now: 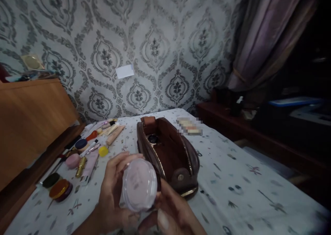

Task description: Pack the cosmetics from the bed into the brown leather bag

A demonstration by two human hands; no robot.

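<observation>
Head view: the left hand (111, 193) grasps a clear-lidded jar (139, 185), and the right hand (178, 207) grips its other side. The jar is held above the cloth (232, 186), just beside the open brown bag (192, 152). A dark round item (153, 139) lies inside the bag; cosmetics (72, 161) lie spread to the left.

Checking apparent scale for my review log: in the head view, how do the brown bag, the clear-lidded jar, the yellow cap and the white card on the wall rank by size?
1. Brown bag
2. Clear-lidded jar, held nearer the camera
3. White card
4. Yellow cap
</observation>
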